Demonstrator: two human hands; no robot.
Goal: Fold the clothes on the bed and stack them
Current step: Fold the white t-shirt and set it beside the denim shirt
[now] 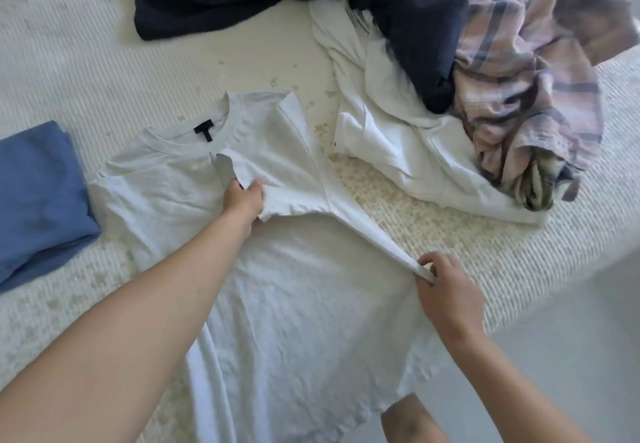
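Two hands work one white tee [294, 304], spread face-up on the bed [69, 44] with its hem hanging over the near edge. The left hand [244, 198] pinches the sleeve, folded in over the chest just below the collar; the right hand [446, 290] grips the side seam lower down, fingers curled round a taut ridge of cloth. The fabric looks thin, light and limp — it will sag wherever it is not held, so seam and shoulder seem the sound places to take it, and folds will likely want smoothing flat. A folded blue garment [38, 196] lies just left of the tee, seemingly the start of the stack. No baskets or other containers show — the unfolded heap [450, 96] of white, navy and plaid lies loose beyond, on the right.
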